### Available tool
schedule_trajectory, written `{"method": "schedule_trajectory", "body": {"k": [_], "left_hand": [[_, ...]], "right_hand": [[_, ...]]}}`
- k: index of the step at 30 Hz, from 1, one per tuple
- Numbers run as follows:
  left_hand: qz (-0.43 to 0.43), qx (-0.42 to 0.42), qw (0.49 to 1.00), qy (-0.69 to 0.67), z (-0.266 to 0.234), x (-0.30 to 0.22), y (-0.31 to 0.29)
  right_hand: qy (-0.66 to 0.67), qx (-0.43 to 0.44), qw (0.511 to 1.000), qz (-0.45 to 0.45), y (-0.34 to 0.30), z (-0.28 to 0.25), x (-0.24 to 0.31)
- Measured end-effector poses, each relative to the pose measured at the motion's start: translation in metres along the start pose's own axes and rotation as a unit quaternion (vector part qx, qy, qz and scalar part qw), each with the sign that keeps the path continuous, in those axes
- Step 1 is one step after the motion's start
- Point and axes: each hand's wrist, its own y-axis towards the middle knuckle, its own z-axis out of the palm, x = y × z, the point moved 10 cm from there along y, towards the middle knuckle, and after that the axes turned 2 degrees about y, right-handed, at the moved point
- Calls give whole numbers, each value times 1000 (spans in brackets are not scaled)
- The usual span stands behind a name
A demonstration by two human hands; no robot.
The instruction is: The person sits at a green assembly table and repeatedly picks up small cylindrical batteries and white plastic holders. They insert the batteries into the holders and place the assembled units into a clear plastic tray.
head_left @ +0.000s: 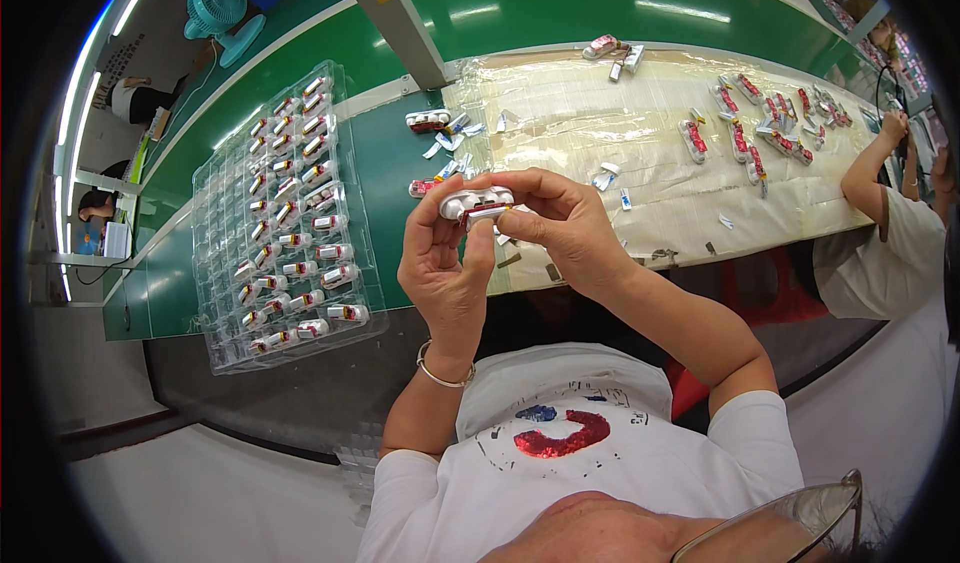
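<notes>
Between my two hands is a small white plastic part with a red circuit board (477, 203), its rounded lobes turned away from me. My left hand (447, 275) grips its left end with bent fingers and the thumb underneath. The thumb and fingers of my right hand (572, 225) pinch its right end. Just behind my left fingers, another red-and-white part (423, 188) lies on the table edge. Farther back sits a similar white part with a dark red board (428, 121), beside small white-and-blue slips (447, 143).
A clear plastic tray (222, 263) with rows of similar parts stands at the left. Several red-and-white parts (740, 141) lie on the taped, film-covered surface (560, 113) at right. A metal post (400, 28) rises behind. A co-worker's arm (868, 173) reaches in at far right.
</notes>
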Motion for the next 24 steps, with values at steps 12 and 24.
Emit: {"method": "schedule_trajectory", "body": {"k": [12, 24], "left_hand": [[24, 15, 998, 50, -4, -10, 2], [-111, 81, 990, -37, -10, 33, 15]], "right_hand": [[114, -4, 992, 53, -6, 6, -19], [-33, -6, 993, 110, 4, -16, -33]]}}
